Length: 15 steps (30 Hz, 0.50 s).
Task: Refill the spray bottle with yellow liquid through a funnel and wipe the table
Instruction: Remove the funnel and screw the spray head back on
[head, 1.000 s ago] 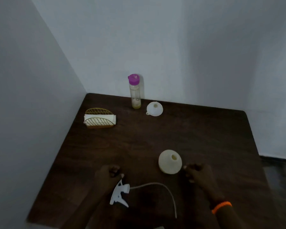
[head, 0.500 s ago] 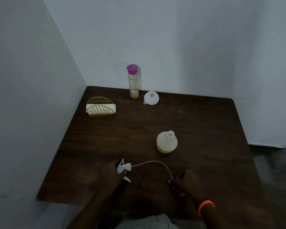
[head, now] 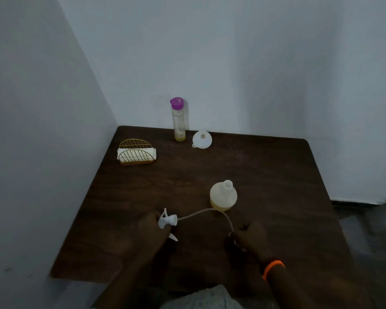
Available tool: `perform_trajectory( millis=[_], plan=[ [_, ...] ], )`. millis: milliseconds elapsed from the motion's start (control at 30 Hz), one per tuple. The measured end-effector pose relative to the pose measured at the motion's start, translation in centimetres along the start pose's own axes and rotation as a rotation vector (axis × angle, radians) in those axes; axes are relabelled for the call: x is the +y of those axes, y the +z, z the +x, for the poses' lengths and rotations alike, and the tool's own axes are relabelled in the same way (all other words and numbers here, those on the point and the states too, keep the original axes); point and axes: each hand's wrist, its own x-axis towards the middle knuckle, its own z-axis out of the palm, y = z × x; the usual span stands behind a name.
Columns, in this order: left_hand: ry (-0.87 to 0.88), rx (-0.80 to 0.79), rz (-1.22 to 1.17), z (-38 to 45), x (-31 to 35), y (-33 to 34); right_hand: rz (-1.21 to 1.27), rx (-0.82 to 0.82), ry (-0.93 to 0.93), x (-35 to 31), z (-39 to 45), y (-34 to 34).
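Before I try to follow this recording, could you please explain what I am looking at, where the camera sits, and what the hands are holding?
There is no machine here: a person works with two bare hands, and the one camera is worn on their head, looking forward and down. The left hand grips the white spray head, which is off its bottle. Its thin tube curves over to the right hand, which pinches the far end; that wrist wears an orange band. On the dark wooden table stands the open spray bottle, with a little yellow liquid at the bottom. At the back stand a tall clear bottle with a purple cap, also nearly empty, a white funnel and a gold wire napkin holder.
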Motion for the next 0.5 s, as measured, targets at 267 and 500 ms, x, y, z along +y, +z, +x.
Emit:
perform_trajectory(
  millis=[267, 500],
  plan=[
    [0.191, 0.301, -0.334, -1.8, 4.5, -6.6, 0.151, 0.199, -0.376, -8.0, -0.4, -5.5],
    [0.399, 0.419, -0.355, -1.5, 5.3, -9.9, 0.119, 0.210, -0.556, -12.7, 0.9, -6.8]
  ],
)
